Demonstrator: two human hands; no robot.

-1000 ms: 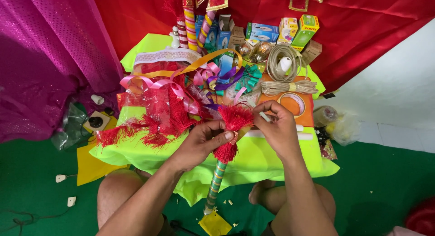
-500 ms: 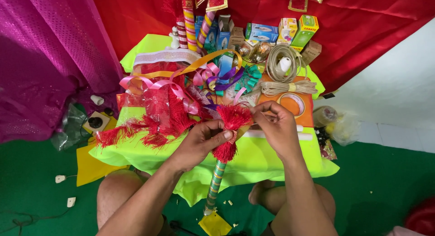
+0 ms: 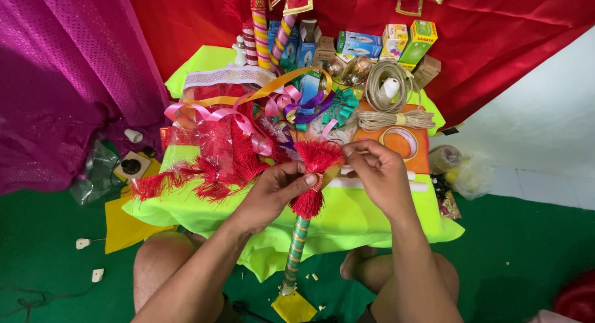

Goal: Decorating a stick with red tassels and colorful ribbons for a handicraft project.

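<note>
Both hands are busy on the same thing: left hand [image 3: 273, 190] is pinched around the middle of a red fringe tassel [image 3: 315, 174], thumb pressed right where it's cinched, and right hand [image 3: 378, 174] has its fingertips closed on the tassel's top edge, at about 3 o'clock from it. The tassel sits on the upper end of a striped stick [image 3: 296, 248] that runs down toward 6 o'clock between the knees, ending by a yellow paper scrap [image 3: 296, 307] on the green floor.

All of this is over a neon yellow cloth [image 3: 347, 221] on a low table. At 9 o'clock from the tassel there's a pile of red fringe [image 3: 211, 168], at 12 o'clock curly ribbons [image 3: 291, 103], and at 1 o'clock a coil of cord [image 3: 390, 93] with small boxes [image 3: 396, 41] behind it.
</note>
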